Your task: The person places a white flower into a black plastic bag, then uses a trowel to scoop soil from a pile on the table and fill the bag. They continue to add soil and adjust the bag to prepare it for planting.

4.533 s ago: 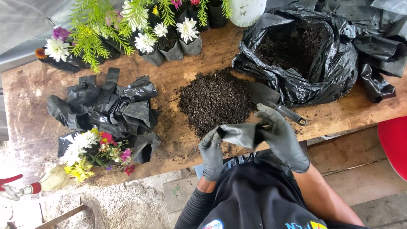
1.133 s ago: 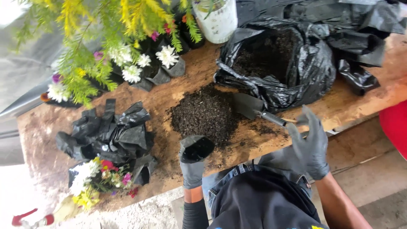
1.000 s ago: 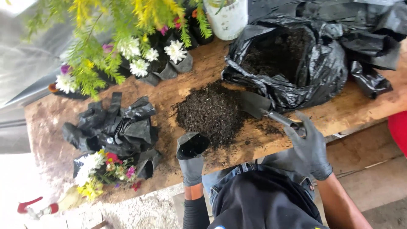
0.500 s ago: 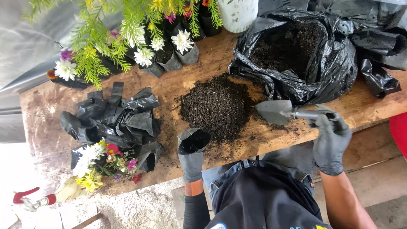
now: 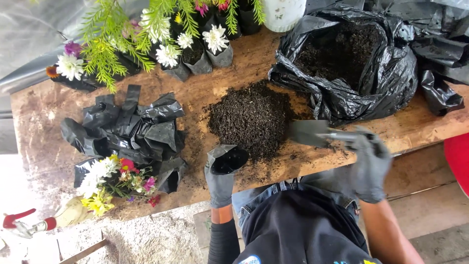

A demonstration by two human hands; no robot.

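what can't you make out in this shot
Head view only:
- right hand and trowel: motion-blurred, so the grip is unclear.
- small black bag in the left hand: inside too dark to see any soil.
- white pot: cut off by the top edge.
- red thing: cut off at right.

A plant nursery's potting bench — a rough, soil-stained wooden worktop (image 5: 234, 105) set outdoors over bare ground. A mound of dark potting soil (image 5: 251, 117) lies at the centre, with an open black sack of soil (image 5: 351, 63) at 1 o'clock. Small flowering plants in black grow bags (image 5: 195, 49) line the far edge at 11 o'clock, under feathery green foliage (image 5: 112, 34). Empty black nursery bags (image 5: 127, 129) are heaped at 9 o'clock — cut flowers (image 5: 115, 178) beside them at 8 o'clock. Gloved hands (image 5: 369, 164) hold a trowel (image 5: 312, 133) and a small open grow bag (image 5: 227, 160).
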